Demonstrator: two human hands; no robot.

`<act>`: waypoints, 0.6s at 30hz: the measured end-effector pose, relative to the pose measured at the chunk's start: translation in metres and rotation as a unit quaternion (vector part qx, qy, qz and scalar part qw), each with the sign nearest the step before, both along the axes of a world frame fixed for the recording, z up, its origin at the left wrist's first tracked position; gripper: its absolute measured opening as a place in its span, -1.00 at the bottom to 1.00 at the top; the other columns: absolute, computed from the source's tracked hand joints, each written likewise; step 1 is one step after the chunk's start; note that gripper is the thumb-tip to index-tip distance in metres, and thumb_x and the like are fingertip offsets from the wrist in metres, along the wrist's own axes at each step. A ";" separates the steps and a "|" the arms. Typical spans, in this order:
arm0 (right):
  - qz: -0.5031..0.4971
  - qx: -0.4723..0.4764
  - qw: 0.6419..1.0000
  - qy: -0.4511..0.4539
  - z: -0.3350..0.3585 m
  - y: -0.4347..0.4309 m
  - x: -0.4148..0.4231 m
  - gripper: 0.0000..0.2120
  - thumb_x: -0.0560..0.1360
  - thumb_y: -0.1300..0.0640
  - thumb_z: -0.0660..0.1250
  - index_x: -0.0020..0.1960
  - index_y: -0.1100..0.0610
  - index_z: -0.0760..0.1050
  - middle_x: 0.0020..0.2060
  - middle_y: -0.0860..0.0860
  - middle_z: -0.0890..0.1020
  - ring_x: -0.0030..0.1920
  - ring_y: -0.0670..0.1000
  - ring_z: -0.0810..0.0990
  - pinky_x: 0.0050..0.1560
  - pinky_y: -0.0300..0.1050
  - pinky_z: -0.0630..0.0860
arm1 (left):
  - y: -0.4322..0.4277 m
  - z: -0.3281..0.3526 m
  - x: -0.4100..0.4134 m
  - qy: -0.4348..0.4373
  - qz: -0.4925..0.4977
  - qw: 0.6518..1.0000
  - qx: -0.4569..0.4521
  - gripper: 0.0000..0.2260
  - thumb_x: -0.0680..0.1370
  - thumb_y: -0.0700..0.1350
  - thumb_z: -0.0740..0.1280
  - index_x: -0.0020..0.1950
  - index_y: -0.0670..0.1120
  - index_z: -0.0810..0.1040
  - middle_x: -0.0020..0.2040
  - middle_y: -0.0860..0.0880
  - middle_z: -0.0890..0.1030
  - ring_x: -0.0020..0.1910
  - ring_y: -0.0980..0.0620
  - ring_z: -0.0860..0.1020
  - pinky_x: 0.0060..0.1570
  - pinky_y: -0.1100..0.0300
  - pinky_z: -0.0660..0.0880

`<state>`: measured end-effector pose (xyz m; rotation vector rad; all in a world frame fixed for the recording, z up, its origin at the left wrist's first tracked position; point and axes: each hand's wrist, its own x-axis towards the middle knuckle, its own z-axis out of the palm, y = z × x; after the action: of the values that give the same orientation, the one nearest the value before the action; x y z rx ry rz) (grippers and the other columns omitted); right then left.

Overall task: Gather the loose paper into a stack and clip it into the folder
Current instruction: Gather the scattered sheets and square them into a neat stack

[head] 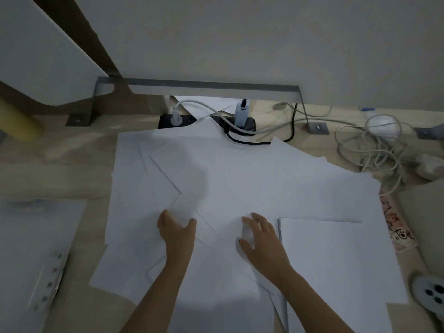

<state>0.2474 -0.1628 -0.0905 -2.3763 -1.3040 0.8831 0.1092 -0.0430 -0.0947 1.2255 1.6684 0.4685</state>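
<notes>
Several loose white paper sheets [240, 174] lie spread and overlapping across the middle of the wooden desk [60, 164]. A neater stack of sheets [336, 255] lies at the right, its left edge beside my right hand. My left hand [176, 230] rests on the sheets near the front centre, fingers and thumb spread around a sheet's corner. My right hand [260, 239] lies on the paper with fingers curled, lifting a sheet's edge under the fingertips. The open white folder [31, 255] with its metal clip bar [51, 277] lies at the left.
A black power strip [177, 120] with plugs and a white charger [241, 114] sits behind the paper. Tangled grey cables [374, 145] lie at the back right. A patterned item [396, 227], a grey box [422, 222] and a round white object [430, 294] stand at the right edge.
</notes>
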 end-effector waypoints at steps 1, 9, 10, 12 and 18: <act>0.002 0.002 1.000 -0.003 0.000 0.000 0.000 -0.48 0.56 -0.02 0.20 0.47 0.04 0.19 0.50 -0.03 0.14 0.48 -0.03 0.13 0.37 -0.20 0.23 | -0.001 -0.002 -0.001 -0.011 0.030 0.999 -0.024 -0.35 0.45 -0.25 0.34 0.48 -0.24 0.13 0.43 -0.26 0.19 0.37 -0.22 0.28 0.34 -0.09 0.31; 0.011 0.000 1.000 -0.025 0.001 0.001 0.002 -0.50 0.56 -0.04 0.18 0.46 0.01 0.19 0.48 -0.05 0.15 0.46 -0.04 0.16 0.34 -0.16 0.35 | 0.003 0.003 -0.005 -0.142 0.073 0.983 -0.091 -0.85 0.48 -0.24 0.33 0.01 -0.26 0.52 -0.20 -0.08 0.54 -0.23 -0.03 0.47 -0.27 0.20 0.39; 0.012 -0.001 1.000 -0.024 0.000 0.000 0.002 -0.50 0.56 -0.04 0.18 0.46 0.01 0.19 0.48 -0.05 0.15 0.47 -0.04 0.16 0.34 -0.15 0.34 | 0.006 0.007 -0.006 -0.153 0.048 0.983 -0.090 -0.87 0.49 -0.22 0.34 0.02 -0.20 0.53 -0.20 -0.03 0.56 -0.22 0.02 0.50 -0.24 0.21 0.41; 0.011 0.000 1.000 -0.018 0.000 0.000 0.003 -0.50 0.56 -0.04 0.18 0.46 0.00 0.19 0.48 -0.05 0.16 0.46 -0.04 0.16 0.35 -0.14 0.34 | 0.014 0.010 -0.006 -0.168 -0.010 0.981 -0.098 -0.88 0.47 -0.19 0.38 -0.01 -0.11 0.56 -0.30 0.06 0.56 -0.33 0.13 0.49 -0.29 0.28 0.40; 0.006 0.036 0.999 0.023 -0.004 -0.003 0.004 -0.55 0.57 -0.02 0.17 0.44 0.00 0.24 0.45 -0.06 0.26 0.44 -0.05 0.21 0.39 -0.21 0.19 | 0.029 0.004 0.008 -0.120 -0.082 0.985 -0.095 -0.64 0.26 0.03 0.45 0.00 -0.05 0.60 0.00 -0.02 0.64 0.07 -0.09 0.59 0.22 -0.03 0.47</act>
<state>0.2510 -0.1659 -0.0945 -2.2818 -1.3109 0.8740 0.1172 -0.0137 -0.0908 1.1076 1.3642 0.3323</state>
